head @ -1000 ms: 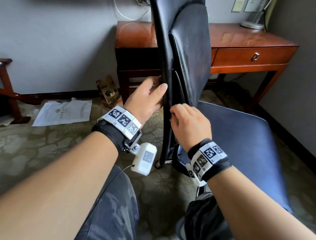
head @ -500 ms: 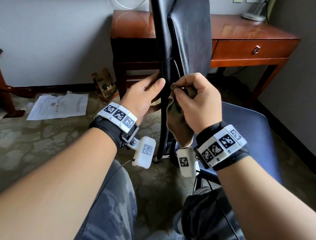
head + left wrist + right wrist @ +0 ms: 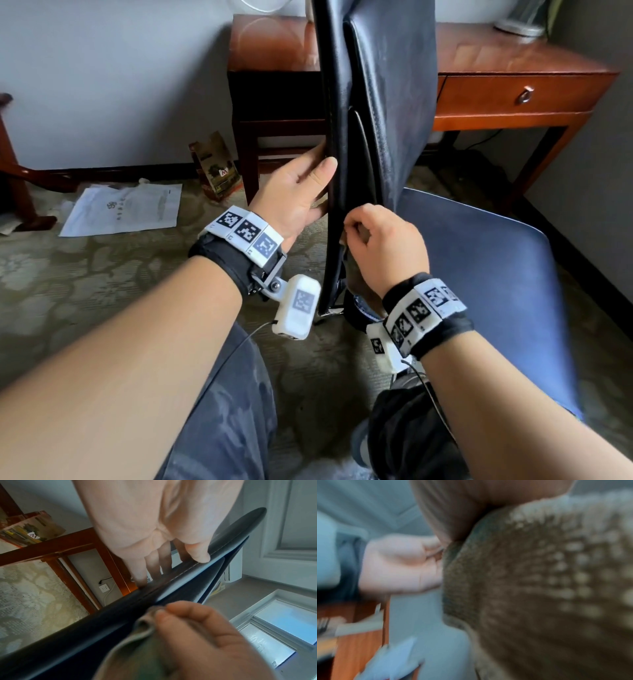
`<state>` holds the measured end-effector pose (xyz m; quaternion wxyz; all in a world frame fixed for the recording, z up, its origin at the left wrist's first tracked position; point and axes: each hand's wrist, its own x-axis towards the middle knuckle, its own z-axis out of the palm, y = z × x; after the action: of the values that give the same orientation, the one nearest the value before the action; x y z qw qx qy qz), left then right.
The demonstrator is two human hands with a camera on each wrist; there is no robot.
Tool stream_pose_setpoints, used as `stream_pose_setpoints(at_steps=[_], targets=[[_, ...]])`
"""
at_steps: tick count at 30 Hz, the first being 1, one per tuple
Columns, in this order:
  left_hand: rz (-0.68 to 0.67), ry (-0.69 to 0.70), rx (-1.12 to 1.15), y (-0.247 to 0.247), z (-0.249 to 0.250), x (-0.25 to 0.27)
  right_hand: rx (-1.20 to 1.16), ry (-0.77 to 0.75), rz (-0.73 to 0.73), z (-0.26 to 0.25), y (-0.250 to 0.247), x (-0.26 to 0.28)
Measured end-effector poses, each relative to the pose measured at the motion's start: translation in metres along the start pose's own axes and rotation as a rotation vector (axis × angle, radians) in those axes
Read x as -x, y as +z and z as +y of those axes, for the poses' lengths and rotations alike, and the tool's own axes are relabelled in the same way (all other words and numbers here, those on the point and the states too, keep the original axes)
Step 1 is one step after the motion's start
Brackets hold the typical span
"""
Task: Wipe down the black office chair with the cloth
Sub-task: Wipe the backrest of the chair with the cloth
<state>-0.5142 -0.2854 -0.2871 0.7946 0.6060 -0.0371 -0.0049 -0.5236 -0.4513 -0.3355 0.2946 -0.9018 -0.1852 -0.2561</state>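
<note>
Carpet with a pale floral pattern covers the floor, and a sheet of paper lies flat on it near the wall. Against that wall stands a red-brown wooden counter with one drawer, whose ring pull hangs at the front. A small printed carton leans against the counter's left leg.

In front of the counter stands the black office chair, seen edge-on from its left side. Its backrest rises upright out of the top of the head view; its seat extends to the right and reads bluish in this light.

The left hand rests on the rear face of the backrest. Its fingers are straight and lie behind the panel, while the thumb lies across the panel's narrow edge; the left wrist view confirms this arrangement. The hand is spread, not closed.

The right hand is clamped on the cloth, a grey-brown, nubbly fabric bunched between thumb and curled fingers. The cloth sits against the lower edge of the backrest, just below the left hand, near where backrest and seat meet. The right wrist view is blurred and filled mostly by cloth.
</note>
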Motion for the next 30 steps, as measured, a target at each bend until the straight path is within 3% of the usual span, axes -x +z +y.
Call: stream_pose_setpoints(at_steps=[3,5,10,20,26,27,30], targets=[[0.039,0.003,0.031,0.001,-0.011,0.000,-0.238,0.145,0.203,-0.007,-0.023,-0.010],[0.071,-0.015,0.059,0.000,-0.020,0.000,-0.265,0.099,0.282,-0.015,-0.033,-0.015],[0.099,-0.047,0.104,-0.006,-0.030,-0.004,-0.009,-0.045,0.128,-0.012,-0.005,-0.011],[0.040,0.039,0.059,-0.014,-0.047,-0.006,-0.012,0.027,0.149,0.000,0.032,0.010],[0.059,0.000,-0.084,-0.019,-0.070,0.003,0.063,0.147,-0.152,0.017,0.041,0.028],[0.075,0.001,-0.088,-0.021,-0.073,0.002,0.024,0.172,-0.117,0.017,0.038,0.029],[0.119,0.019,-0.128,-0.023,-0.083,-0.001,-0.112,0.148,0.168,0.007,0.020,0.019]])
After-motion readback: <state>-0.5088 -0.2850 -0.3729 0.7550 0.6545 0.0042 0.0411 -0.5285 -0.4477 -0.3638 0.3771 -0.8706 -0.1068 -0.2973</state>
